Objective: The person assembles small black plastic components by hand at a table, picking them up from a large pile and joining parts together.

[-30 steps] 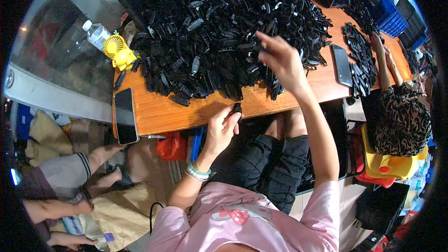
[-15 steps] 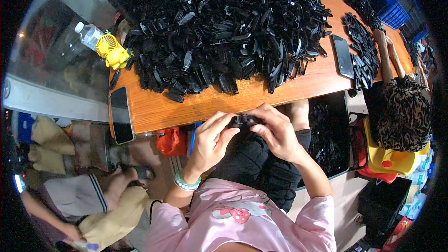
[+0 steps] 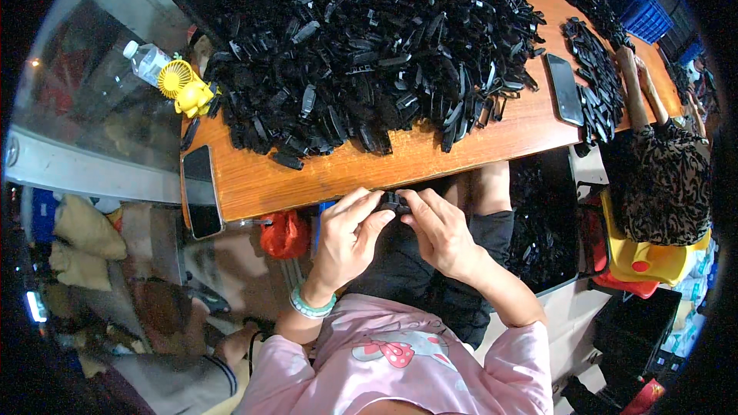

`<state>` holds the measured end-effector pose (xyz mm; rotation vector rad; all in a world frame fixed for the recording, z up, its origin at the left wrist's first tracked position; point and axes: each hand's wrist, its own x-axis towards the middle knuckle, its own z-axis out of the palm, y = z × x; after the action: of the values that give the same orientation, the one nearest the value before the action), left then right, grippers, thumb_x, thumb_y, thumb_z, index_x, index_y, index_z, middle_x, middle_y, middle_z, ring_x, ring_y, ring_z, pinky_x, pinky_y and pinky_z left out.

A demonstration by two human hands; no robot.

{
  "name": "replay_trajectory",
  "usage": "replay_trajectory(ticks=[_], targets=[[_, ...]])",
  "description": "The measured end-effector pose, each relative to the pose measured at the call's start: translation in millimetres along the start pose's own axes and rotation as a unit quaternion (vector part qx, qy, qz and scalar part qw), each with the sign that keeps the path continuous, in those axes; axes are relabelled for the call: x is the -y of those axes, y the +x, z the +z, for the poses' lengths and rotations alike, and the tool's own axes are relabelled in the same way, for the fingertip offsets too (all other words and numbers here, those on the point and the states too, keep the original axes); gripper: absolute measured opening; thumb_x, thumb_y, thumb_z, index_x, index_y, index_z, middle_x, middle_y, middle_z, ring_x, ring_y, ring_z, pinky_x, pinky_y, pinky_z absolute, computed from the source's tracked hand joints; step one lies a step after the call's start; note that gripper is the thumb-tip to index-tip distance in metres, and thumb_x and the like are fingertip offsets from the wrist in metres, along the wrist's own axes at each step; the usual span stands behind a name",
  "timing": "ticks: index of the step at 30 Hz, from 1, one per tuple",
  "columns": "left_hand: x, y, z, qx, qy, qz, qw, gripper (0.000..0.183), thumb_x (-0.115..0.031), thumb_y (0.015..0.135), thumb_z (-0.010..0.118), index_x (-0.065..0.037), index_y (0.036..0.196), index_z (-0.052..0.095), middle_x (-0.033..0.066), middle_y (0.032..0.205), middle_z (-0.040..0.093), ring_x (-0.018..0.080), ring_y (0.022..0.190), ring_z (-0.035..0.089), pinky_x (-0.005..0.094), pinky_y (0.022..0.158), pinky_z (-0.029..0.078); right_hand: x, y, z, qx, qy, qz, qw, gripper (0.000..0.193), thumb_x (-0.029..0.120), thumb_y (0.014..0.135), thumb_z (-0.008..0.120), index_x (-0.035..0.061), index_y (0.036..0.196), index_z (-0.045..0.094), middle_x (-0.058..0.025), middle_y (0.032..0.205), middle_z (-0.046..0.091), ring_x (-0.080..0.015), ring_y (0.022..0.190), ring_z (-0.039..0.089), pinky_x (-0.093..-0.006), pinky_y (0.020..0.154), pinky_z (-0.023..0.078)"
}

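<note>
Between my fingertips, just off the table's front edge and above my lap, is a small black plastic part (image 3: pixel 394 202). My left hand (image 3: pixel 350 234) pinches its left end with thumb and fingers. From the other side my right hand (image 3: pixel 438 230) grips it, so both hands close on it together. Fingers cover much of the part, and its exact kind does not show. Beyond my hands, a large heap of black plastic pieces (image 3: pixel 361 61) covers most of the wooden table (image 3: pixel 307 184).
A phone (image 3: pixel 202 190) lies at the table's left end, near a yellow fan (image 3: pixel 183 86) and a plastic bottle (image 3: pixel 146 60). Another phone (image 3: pixel 564 90) lies right, beside more black parts (image 3: pixel 596 81). A black bin of parts (image 3: pixel 538 223) stands below. A co-worker (image 3: pixel 665 184) sits right.
My right hand has moved left, closer to my left hand, and the black part is now held between them. At the lower left, another person has shifted down and right.
</note>
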<state>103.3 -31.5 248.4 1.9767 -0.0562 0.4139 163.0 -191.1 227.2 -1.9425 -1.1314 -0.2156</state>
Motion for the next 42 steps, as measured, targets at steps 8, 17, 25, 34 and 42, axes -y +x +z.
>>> replay_trajectory(ticks=[8,17,25,34,42], targets=[[9.0,0.1,-2.0,0.050,0.026,0.028,0.998,0.025,-0.010,0.084,0.061,0.013,0.093,0.058,0.0157,0.074,0.056,0.0243,0.061,0.055,0.0315,0.057,0.042,-0.3,-5.3,3.2,0.020,-0.039,0.010,0.999,0.041,0.003,0.076,0.063,-0.0068,0.113,0.048,-0.0143,0.080,0.051,-0.0294,0.070,0.055,-0.0366,0.061,0.047],[24.2,-11.2,20.0,-0.051,-0.325,-0.211,0.920,0.027,-0.008,0.086,0.063,0.005,0.109,0.060,0.0033,0.086,0.057,0.0050,0.064,0.052,0.0177,0.050,0.039,6.7,-2.8,10.9,-0.048,0.169,0.225,0.958,0.038,0.003,0.077,0.068,0.0012,0.114,0.059,-0.0121,0.094,0.056,-0.0207,0.076,0.056,-0.0280,0.070,0.046],[38.5,-8.5,13.0,0.073,-0.416,-0.204,0.883,0.025,-0.011,0.086,0.063,0.003,0.107,0.063,0.0031,0.080,0.058,0.0070,0.061,0.053,0.0177,0.050,0.038,-9.4,-14.4,7.6,-0.069,0.363,0.250,0.895,0.020,0.002,0.077,0.068,-0.0037,0.095,0.063,-0.0079,0.084,0.057,-0.0144,0.072,0.056,-0.0246,0.066,0.045],[67.1,47.9,10.6,-0.001,0.259,0.153,0.954,0.021,0.002,0.076,0.059,0.001,0.096,0.062,0.0128,0.085,0.057,0.0270,0.074,0.059,0.0336,0.062,0.050,-53.0,66.7,-6.0,-0.070,0.016,0.072,0.995,0.015,-0.004,0.077,0.061,-0.0016,0.092,0.063,-0.0125,0.083,0.060,-0.0254,0.074,0.059,-0.0323,0.067,0.048],[73.9,59.4,11.7,0.079,0.330,0.248,0.907,0.017,0.001,0.073,0.059,0.002,0.089,0.060,0.0121,0.083,0.052,0.0281,0.072,0.057,0.0373,0.061,0.049,-99.2,149.1,5.7,-0.033,-0.363,0.075,0.928,0.019,0.010,0.071,0.068,0.0073,0.090,0.067,-0.0068,0.104,0.055,-0.0248,0.102,0.048,-0.0375,0.084,0.037]])
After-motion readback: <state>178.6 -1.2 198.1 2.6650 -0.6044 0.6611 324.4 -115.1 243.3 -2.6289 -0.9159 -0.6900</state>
